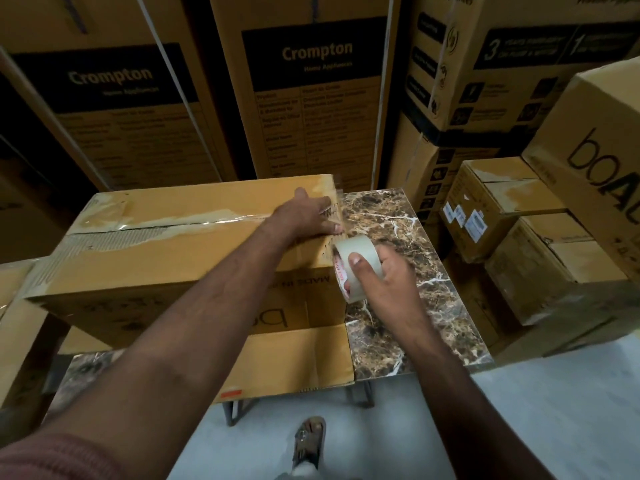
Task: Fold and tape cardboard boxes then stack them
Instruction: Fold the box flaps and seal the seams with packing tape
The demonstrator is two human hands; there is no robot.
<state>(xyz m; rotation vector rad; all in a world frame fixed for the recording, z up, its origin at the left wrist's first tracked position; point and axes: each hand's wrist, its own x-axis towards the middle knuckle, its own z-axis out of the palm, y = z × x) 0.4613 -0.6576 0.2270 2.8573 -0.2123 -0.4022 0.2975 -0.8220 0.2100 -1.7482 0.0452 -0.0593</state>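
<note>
Cardboard box [194, 244]: I see it closed on the marble-patterned table [408, 306], filling the left part; long axis runs left to right, the top seam along it, right end facing the table's bare right side.
Clear tape strip [214, 216]: lies along the seam and runs over the box's right edge.
Left hand [304, 216]: fingers flat, pressing the tape down at the top right edge of the box.
Tape roll [353, 268]: clear, standing on edge just beside the box's right end.
Right hand [384, 275]: grasps the tape roll, thumb on its outer face.
Flat cardboard [304, 362]: under the box at the table's near edge.
Surroundings: Crompton cartons [311, 98] stacked behind the table.
</note>
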